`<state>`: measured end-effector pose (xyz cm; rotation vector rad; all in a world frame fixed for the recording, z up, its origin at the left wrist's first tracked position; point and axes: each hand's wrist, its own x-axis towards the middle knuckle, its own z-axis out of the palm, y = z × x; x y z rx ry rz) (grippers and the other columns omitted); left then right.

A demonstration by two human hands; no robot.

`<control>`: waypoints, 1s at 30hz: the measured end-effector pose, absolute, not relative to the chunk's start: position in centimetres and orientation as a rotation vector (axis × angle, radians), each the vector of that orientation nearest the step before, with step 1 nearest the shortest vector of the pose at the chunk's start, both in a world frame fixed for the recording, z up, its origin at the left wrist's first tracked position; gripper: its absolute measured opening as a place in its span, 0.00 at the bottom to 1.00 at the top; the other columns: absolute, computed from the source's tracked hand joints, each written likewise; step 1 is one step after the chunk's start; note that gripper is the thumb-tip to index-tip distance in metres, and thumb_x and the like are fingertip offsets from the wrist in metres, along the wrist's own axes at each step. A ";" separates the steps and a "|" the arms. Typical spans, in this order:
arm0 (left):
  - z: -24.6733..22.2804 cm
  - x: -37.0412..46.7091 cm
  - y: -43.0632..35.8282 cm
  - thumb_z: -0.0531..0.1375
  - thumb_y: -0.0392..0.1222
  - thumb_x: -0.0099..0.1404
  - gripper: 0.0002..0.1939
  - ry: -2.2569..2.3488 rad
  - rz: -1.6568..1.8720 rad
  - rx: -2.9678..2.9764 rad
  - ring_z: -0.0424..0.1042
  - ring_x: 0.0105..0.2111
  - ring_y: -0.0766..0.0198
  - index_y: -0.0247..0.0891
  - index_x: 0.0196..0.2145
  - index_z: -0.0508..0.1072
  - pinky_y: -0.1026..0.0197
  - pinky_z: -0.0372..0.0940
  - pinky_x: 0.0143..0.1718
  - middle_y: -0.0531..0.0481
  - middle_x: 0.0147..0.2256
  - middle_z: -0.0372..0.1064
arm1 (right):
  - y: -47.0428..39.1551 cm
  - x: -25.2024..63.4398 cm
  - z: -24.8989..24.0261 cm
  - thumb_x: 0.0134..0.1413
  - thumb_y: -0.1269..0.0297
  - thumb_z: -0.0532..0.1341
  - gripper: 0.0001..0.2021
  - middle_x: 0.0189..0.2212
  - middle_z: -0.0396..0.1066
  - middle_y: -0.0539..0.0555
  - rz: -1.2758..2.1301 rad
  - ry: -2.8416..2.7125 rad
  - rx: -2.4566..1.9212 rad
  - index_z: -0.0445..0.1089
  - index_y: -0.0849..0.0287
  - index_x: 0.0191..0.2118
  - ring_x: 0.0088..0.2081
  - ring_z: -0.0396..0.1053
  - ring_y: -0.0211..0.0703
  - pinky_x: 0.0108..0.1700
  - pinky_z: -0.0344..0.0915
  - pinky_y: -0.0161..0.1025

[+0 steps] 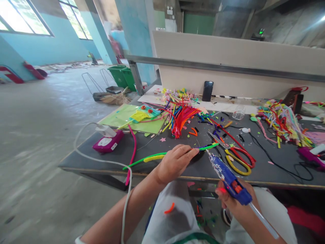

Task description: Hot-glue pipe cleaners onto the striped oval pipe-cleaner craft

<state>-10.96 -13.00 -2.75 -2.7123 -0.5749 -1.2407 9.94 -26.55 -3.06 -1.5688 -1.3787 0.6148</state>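
Note:
Above the table's front edge, my left hand (176,162) pinches a green pipe cleaner (144,160), whose ends stick out on both sides. A short yellow pipe cleaner (154,158) lies along it, left of the hand. My right hand (235,200) is wrapped round a blue hot glue gun (224,174) with a clear glue stick (264,220) poking out of its rear. Its nozzle is close to the green pipe cleaner's right end; I cannot tell if they touch. Scissors (238,162) with red and yellow handles lie just beyond the glue gun.
Bundled pipe cleaners (184,117) and a second pile (284,123) lie further back. A purple power socket (108,140) sits at the left, its white cable (101,159) crossing my left forearm. A phone (208,91) leans upright behind. A yellow-and-blue fuzzy piece (143,113) rests on green sheets.

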 end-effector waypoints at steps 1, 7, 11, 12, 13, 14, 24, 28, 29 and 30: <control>-2.8 -11.0 -13.0 0.52 0.31 0.66 0.19 -0.571 -1.232 -2.715 0.70 0.41 0.62 0.36 0.55 0.65 0.58 0.70 0.44 0.43 0.42 0.69 | -26.6 9.9 -3.0 0.45 0.46 0.64 0.18 0.16 0.67 0.49 0.658 -1.368 -1.579 0.67 0.56 0.24 0.14 0.64 0.37 0.17 0.62 0.34; -2.8 -10.9 -13.4 0.52 0.31 0.67 0.19 -0.566 -1.201 -2.711 0.70 0.41 0.61 0.36 0.54 0.67 0.58 0.71 0.44 0.43 0.42 0.69 | -27.0 9.7 -1.6 0.44 0.41 0.62 0.20 0.11 0.62 0.45 0.903 -1.317 -1.689 0.64 0.55 0.22 0.14 0.64 0.38 0.18 0.59 0.34; -2.5 -10.9 -13.7 0.52 0.31 0.66 0.17 -0.507 -1.187 -2.701 0.69 0.40 0.61 0.32 0.52 0.68 0.59 0.71 0.43 0.42 0.41 0.69 | -27.6 9.9 -0.5 0.43 0.38 0.60 0.23 0.09 0.61 0.45 0.968 -1.227 -1.702 0.63 0.54 0.21 0.14 0.64 0.39 0.19 0.62 0.35; -2.6 -10.9 -13.7 0.52 0.31 0.67 0.17 -0.498 -1.177 -2.694 0.69 0.40 0.61 0.32 0.52 0.68 0.59 0.71 0.43 0.42 0.41 0.69 | -27.7 10.0 -0.4 0.43 0.37 0.60 0.23 0.08 0.61 0.46 0.978 -1.209 -1.693 0.63 0.54 0.21 0.14 0.64 0.40 0.21 0.63 0.36; -2.7 -10.9 -13.7 0.52 0.31 0.67 0.17 -0.491 -1.159 -2.687 0.69 0.40 0.61 0.32 0.52 0.68 0.59 0.71 0.43 0.42 0.41 0.69 | -27.9 10.3 -0.3 0.44 0.37 0.60 0.23 0.08 0.61 0.46 0.996 -1.200 -1.682 0.63 0.54 0.22 0.15 0.65 0.41 0.22 0.64 0.36; -2.8 -10.9 -13.7 0.52 0.32 0.67 0.17 -0.487 -1.139 -2.680 0.68 0.40 0.61 0.33 0.53 0.68 0.59 0.70 0.43 0.42 0.41 0.69 | -28.1 10.5 -0.2 0.45 0.37 0.59 0.23 0.08 0.61 0.46 1.023 -1.209 -1.666 0.63 0.54 0.22 0.16 0.66 0.41 0.24 0.64 0.37; -3.3 -11.0 -13.8 0.49 0.38 0.70 0.18 -0.446 -0.976 -2.616 0.69 0.41 0.60 0.35 0.54 0.67 0.58 0.71 0.43 0.41 0.42 0.68 | -28.1 12.2 0.6 0.49 0.34 0.53 0.26 0.09 0.62 0.48 1.163 -1.426 -1.690 0.64 0.54 0.23 0.19 0.69 0.43 0.29 0.65 0.39; -2.9 -10.9 -14.0 0.48 0.40 0.70 0.18 -0.421 -0.983 -2.612 0.68 0.41 0.58 0.34 0.53 0.68 0.58 0.71 0.40 0.41 0.41 0.68 | -28.1 12.6 1.1 0.49 0.34 0.54 0.26 0.09 0.63 0.48 1.200 -1.420 -1.726 0.64 0.55 0.23 0.20 0.69 0.43 0.30 0.65 0.40; -2.8 -10.9 -14.0 0.48 0.39 0.70 0.18 -0.408 -0.979 -2.613 0.68 0.40 0.58 0.34 0.53 0.68 0.58 0.71 0.40 0.41 0.41 0.68 | -28.2 12.7 1.3 0.49 0.34 0.54 0.26 0.09 0.64 0.48 1.211 -1.406 -1.730 0.64 0.55 0.23 0.20 0.69 0.43 0.30 0.66 0.40; -2.7 -10.8 -14.0 0.47 0.38 0.70 0.18 -0.396 -0.974 -2.612 0.68 0.40 0.59 0.34 0.53 0.68 0.58 0.71 0.40 0.41 0.40 0.68 | -28.2 12.9 1.4 0.49 0.34 0.54 0.26 0.09 0.64 0.48 1.218 -1.393 -1.733 0.64 0.54 0.23 0.20 0.69 0.44 0.30 0.66 0.41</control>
